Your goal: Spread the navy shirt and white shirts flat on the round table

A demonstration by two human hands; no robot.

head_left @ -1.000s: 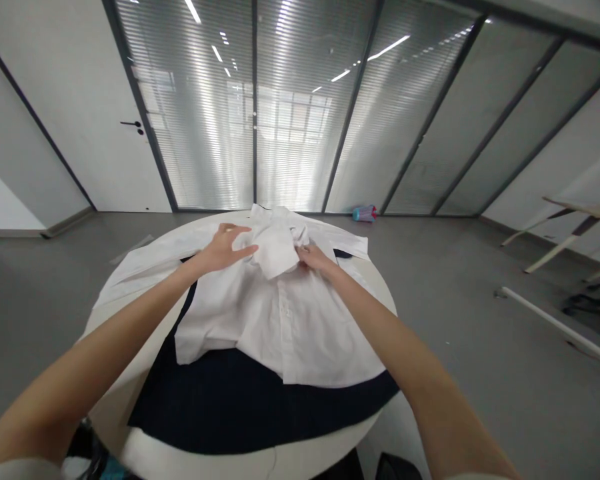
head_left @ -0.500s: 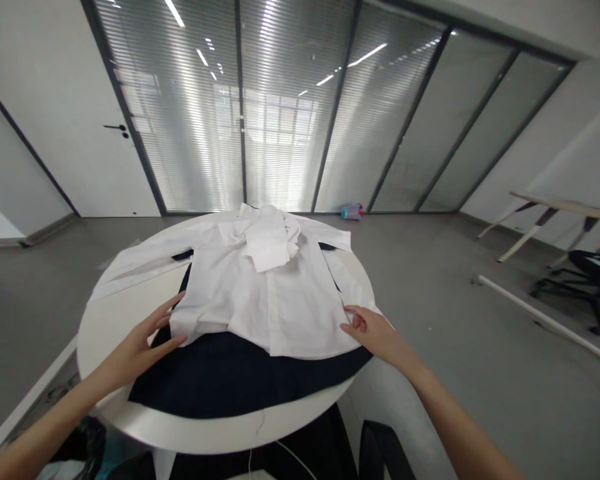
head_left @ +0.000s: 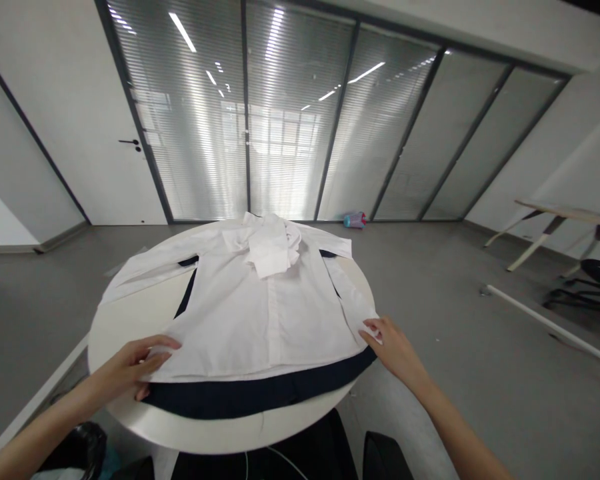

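A white shirt (head_left: pixel 235 320) with a ruffled or bow-like collar (head_left: pixel 270 250) lies spread, front up, over a dark navy garment (head_left: pixel 240 399) on a round table. My left hand (head_left: pixel 143 360) pinches the shirt's lower left corner, its fingers closed on the cloth. On the other side, my right hand (head_left: pixel 387 340) pinches white cloth at the shirt's right edge, by the sleeve; which layer it grips is hard to tell. The hem lies nearly straight, and a navy band shows below it.
The round white table (head_left: pixel 220 437) has a chair armrest (head_left: pixel 385 457) at its near side. A black bag (head_left: pixel 83 447) sits low on the left. Behind are glass partitions and a small blue-and-pink bin (head_left: pixel 354 220); a wooden table (head_left: pixel 570 212) and wheeled chair (head_left: pixel 595 293) stand right.
My left hand has moved down and left, drawing the shirt's lower edge out flat over more of the navy garment. My right hand has shifted slightly right and down and now grips cloth.
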